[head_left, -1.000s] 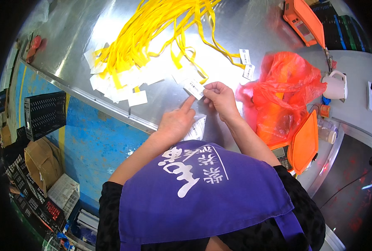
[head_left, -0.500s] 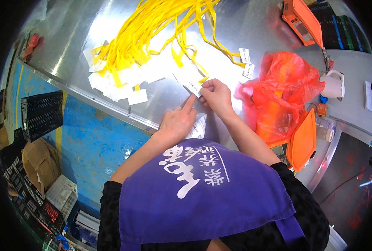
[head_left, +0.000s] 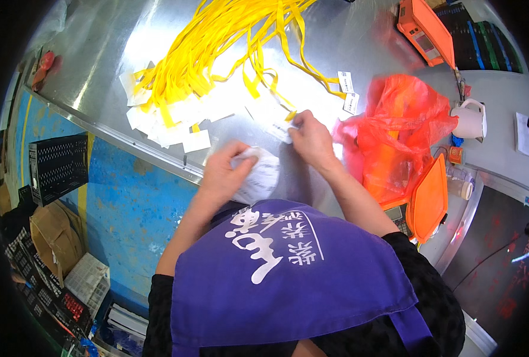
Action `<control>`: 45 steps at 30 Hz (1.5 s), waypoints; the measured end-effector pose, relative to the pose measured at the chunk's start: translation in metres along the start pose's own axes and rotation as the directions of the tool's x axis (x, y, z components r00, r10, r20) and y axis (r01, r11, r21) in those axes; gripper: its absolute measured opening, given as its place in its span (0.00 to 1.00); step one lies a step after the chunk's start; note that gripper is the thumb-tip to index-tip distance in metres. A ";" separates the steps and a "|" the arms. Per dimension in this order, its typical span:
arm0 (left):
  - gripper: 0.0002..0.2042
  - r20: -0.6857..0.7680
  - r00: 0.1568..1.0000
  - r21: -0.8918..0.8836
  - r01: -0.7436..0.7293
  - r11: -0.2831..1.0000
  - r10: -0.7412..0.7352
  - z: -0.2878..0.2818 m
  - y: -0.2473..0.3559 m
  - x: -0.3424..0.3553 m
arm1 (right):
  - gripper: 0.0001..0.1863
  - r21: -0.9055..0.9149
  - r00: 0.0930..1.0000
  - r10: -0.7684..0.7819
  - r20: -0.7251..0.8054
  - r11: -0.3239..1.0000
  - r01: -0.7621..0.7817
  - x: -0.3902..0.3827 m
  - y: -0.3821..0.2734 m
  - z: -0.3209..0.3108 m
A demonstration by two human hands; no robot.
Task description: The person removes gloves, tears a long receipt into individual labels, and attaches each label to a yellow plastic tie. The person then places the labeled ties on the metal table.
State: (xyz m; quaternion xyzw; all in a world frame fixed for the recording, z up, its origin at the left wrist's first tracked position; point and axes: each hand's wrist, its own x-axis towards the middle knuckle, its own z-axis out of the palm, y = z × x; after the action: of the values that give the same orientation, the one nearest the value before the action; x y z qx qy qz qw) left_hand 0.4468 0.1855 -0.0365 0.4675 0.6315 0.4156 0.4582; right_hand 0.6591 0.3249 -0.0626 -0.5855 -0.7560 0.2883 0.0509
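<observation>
Bright light glares off the desk (head_left: 327, 44), bleaching the white tags (head_left: 178, 126). A soft shadow falls near the right hand (head_left: 313, 143). Fisheye distortion bends straight edges toward the dark rim.

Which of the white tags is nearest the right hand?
The white tag at the right hand, beside a yellow strap's end. Two others lie farther right; a pile of tags lies farther left.

Straps (head_left: 196, 62) lie on the surface (head_left: 98, 74) ahead of the left grip (head_left: 224, 169) and right grip (head_left: 313, 143), most cards (head_left: 157, 128) forward-left of the left one. Paper (head_left: 260, 181) sits between the grips, in the left. Rightward of the right grip lies a plastic bag (head_left: 389, 143), a mug (head_left: 469, 121) farther right.
</observation>
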 end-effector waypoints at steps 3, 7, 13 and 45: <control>0.06 -0.012 0.994 -0.433 0.096 0.896 -0.113 -0.035 0.013 -0.003 | 0.11 -0.111 0.980 0.067 -0.186 0.990 -0.089 0.022 0.031 -0.043; 0.05 0.018 0.983 -0.562 0.162 0.811 -0.184 -0.056 0.026 -0.001 | 0.11 -0.190 0.912 0.004 -0.410 0.978 -0.090 0.055 0.050 -0.101; 0.05 0.096 0.993 -0.363 0.105 0.926 -0.074 -0.032 0.034 0.012 | 0.14 -0.198 0.894 -0.428 -0.130 0.895 0.400 0.055 -0.004 -0.043; 0.07 0.287 0.953 0.452 -0.219 0.865 0.092 0.037 0.032 0.085 | 0.05 0.660 0.999 -0.016 0.036 0.751 -0.012 0.064 0.048 -0.079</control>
State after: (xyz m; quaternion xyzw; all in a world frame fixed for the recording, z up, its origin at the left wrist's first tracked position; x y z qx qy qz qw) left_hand 0.4771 0.2787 -0.0303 0.6655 0.6098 0.2185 0.3708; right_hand 0.7131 0.4204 -0.0371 -0.5231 -0.6072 0.5480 0.2398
